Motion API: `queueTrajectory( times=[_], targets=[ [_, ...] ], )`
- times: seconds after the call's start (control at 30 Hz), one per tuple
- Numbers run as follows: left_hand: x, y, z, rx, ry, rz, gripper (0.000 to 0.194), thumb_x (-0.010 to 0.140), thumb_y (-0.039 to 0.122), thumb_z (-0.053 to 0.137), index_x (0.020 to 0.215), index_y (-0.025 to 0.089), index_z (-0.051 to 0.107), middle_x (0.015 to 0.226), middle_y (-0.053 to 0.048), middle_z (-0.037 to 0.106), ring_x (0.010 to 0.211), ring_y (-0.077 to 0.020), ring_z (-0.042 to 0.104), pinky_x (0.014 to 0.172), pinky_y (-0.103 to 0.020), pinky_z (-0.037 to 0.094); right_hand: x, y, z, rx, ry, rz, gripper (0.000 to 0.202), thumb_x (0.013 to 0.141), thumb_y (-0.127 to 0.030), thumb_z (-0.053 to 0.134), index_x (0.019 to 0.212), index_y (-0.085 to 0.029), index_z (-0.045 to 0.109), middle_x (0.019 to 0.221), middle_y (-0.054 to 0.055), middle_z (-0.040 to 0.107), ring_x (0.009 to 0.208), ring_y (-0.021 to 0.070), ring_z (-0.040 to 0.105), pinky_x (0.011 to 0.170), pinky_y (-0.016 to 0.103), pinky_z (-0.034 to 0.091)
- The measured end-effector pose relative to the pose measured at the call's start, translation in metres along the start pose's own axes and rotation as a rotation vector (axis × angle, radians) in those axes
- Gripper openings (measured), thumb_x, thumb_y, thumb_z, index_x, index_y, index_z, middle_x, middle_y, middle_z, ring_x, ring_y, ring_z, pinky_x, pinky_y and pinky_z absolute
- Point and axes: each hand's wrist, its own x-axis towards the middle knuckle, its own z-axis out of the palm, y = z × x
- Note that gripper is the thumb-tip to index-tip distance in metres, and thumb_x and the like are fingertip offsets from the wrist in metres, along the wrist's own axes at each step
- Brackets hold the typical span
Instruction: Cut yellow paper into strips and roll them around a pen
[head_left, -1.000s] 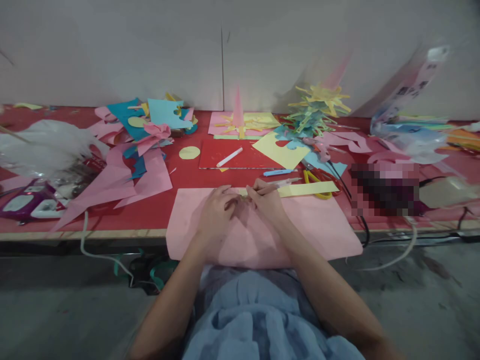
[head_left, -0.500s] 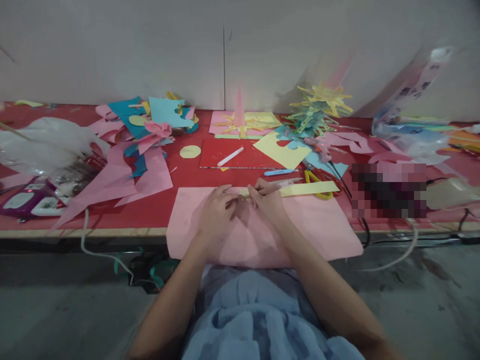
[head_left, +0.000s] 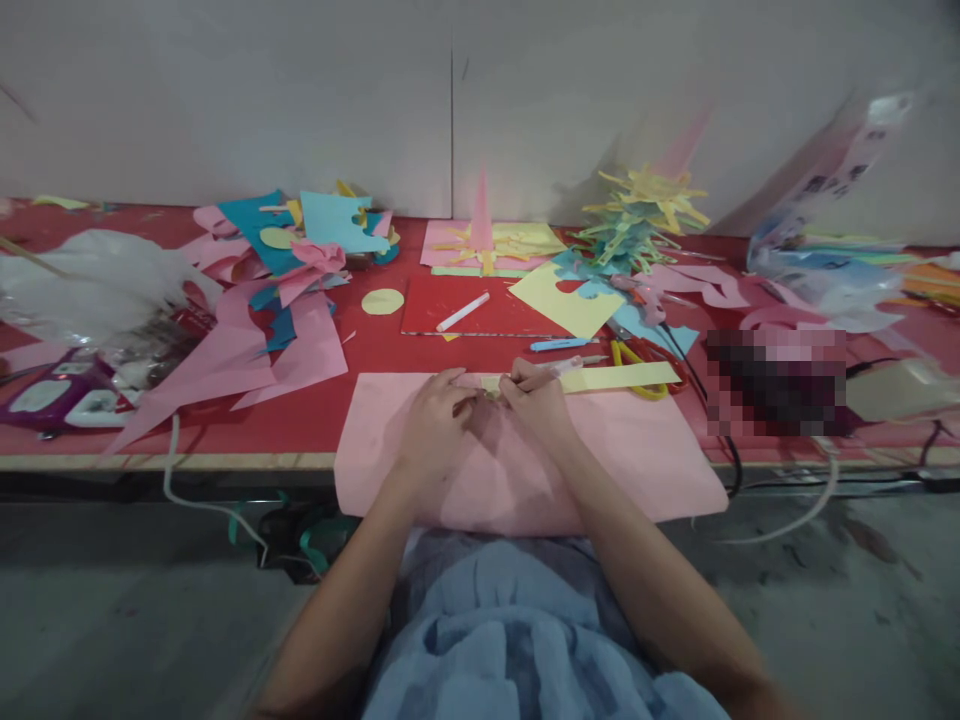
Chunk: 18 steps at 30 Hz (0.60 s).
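Note:
A long yellow paper strip (head_left: 622, 377) runs rightward from between my hands, along the far edge of a large pink paper sheet (head_left: 622, 450). My left hand (head_left: 439, 420) rests on the sheet, its fingers closed at the strip's left end. My right hand (head_left: 540, 405) pinches the strip just beside it; the fingers hide part of that end. A slim, pale pinkish pen-like stick (head_left: 566, 365) shows just beyond my right hand; I cannot tell whether the hand touches it. Yellow-handled scissors (head_left: 637, 370) lie partly under the strip's right end.
Behind lie a red board (head_left: 495, 310) with a white marker (head_left: 463, 312), a blue pen (head_left: 558, 344) and cut yellow paper (head_left: 577, 300). Pink paper scraps (head_left: 225, 350) and a purple-and-white device (head_left: 60, 395) are left. A paper tree (head_left: 637, 220) and a pink glue gun (head_left: 646, 298) stand right.
My right-hand fingers have shifted slightly on the strip. The whole view has moved a little; the strip and the pink sheet otherwise look the same.

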Motion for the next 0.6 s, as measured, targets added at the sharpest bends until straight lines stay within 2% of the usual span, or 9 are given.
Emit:
queueTrajectory(
  times=[0.23,0.53,0.6],
  targets=[
    [0.0006,0.0014,-0.0004,0.028,-0.002,0.007,0.028,0.083,0.011,0.049,0.096,0.022,0.072,0.129,-0.006,0.057,0.121,-0.0221,0.052,0.106,-0.04,0.041,-0.0015,0.0012,-0.0008,0.126,-0.064,0.069,0.027,0.08,-0.034,0.048,0.059,-0.024,0.034,0.042,-0.007,0.039,0.042,0.0112,0.039,0.048,0.025,0.029],
    [-0.0005,-0.0005,0.0,0.014,0.007,0.025,0.028,0.083,0.009,0.049,0.095,0.022,0.071,0.129,-0.005,0.058,0.119,-0.0218,0.053,0.106,-0.041,0.041,-0.0005,0.0003,0.0002,0.036,-0.027,0.024,0.028,0.075,-0.029,0.051,0.056,-0.024,0.032,0.043,-0.007,0.036,0.044,0.0104,0.037,0.049,0.025,0.029],
    [-0.0007,-0.0011,0.0007,0.011,0.008,0.021,0.029,0.083,0.009,0.05,0.095,0.023,0.071,0.129,-0.005,0.057,0.12,-0.0217,0.053,0.105,-0.041,0.042,-0.0009,0.0019,-0.0009,0.08,-0.002,0.021,0.029,0.075,-0.027,0.052,0.056,-0.024,0.032,0.044,-0.007,0.037,0.044,0.0106,0.039,0.049,0.025,0.03]
  ],
)
